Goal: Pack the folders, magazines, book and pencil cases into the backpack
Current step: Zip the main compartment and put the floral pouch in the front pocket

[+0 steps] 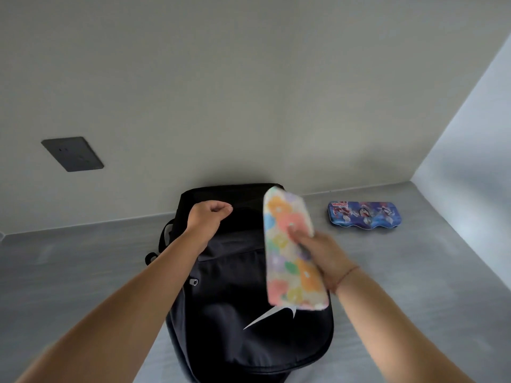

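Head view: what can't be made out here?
All head view.
Hidden: backpack contents, behind its black fabric and left hand.
Blurred by motion: floral pencil case, which covers most right hand fingers.
Too small: print on blue pencil case.
Cut off by bottom edge: backpack base.

Grey matte tabletop (72, 272) w/ faint streaky grain fills the lower part of the view, L to R, reaching back to the walls. Off-white back wall (249, 78) rises from its far edge, w/ a thin pale seam where the two meet. Dark grey socket plate (72, 153) sits flush on that wall, upper L, well above the tabletop; small pin holes just visible, rest too blurry to read. On the R, a paler bluish-white side wall (475, 120) meets the back wall in a corner at the tabletop's far R end.
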{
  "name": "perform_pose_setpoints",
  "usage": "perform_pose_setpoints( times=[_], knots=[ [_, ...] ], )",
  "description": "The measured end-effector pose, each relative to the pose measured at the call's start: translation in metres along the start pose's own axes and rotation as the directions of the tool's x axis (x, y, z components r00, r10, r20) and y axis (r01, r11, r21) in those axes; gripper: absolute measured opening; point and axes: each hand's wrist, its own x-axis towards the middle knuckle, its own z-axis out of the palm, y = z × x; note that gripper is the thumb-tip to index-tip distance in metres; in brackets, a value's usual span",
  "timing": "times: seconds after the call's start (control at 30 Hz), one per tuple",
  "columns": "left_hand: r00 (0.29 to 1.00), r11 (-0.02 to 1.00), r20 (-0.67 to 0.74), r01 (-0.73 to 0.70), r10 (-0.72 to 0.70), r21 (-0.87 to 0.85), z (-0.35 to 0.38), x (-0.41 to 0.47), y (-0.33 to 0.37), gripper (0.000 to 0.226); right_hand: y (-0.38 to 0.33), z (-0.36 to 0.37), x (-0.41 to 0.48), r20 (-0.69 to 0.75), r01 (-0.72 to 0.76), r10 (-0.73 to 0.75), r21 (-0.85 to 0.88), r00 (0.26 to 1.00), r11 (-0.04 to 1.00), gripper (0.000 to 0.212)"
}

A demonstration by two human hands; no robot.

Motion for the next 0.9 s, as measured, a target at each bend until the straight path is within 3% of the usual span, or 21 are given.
perform_pose_setpoints(
  times=[0.1,0.27,0.43,0.53,0.6,0.7,0.8,0.9],
  knots=[
    [1.000,1.000,-0.013,0.012,-0.013,-0.029,-0.003,0.001,0.002,0.013,0.025,0.029,-0.004,0.129,-0.102,0.121,-0.145,0.984,0.984,0.024],
    [1.000,0.997,0.011,0.019,-0.018,-0.074,-0.008,-0.003,0.006,0.017,0.046,0.048,0.009,-0.016,-0.142,0.148,-0.401,0.989,0.905,0.029],
    [0.997,0.998,0.044,-0.057,0.057,0.016,-0.008,-0.009,0.004,0.015,0.032,0.059,0.049,-0.282,-0.149,0.088,-0.202,0.955,0.968,0.037],
    [0.993,0.992,0.059,-0.104,0.100,0.074,-0.008,-0.010,0.001,0.014,0.023,0.073,0.074,-0.386,-0.136,0.122,-0.010,0.914,0.991,0.025],
    [0.988,0.977,0.076,-0.148,0.137,0.153,-0.008,-0.011,-0.004,0.010,0.029,0.080,0.084,-0.358,-0.136,0.155,0.079,0.921,0.988,0.018],
    [0.962,0.891,0.117,-0.272,0.246,0.364,-0.011,-0.011,-0.024,0.013,0.045,0.085,0.075,-0.204,-0.214,0.241,0.149,0.949,0.965,0.016],
    [0.931,0.776,0.171,-0.363,0.322,0.516,-0.016,-0.011,-0.041,0.037,0.050,0.079,0.064,-0.107,-0.241,0.251,0.097,0.962,0.966,0.013],
    [0.888,0.665,0.206,-0.447,0.411,0.599,-0.016,-0.009,-0.041,0.037,0.050,0.075,0.061,-0.061,-0.264,0.263,-0.006,0.963,0.964,0.021]
  ],
)
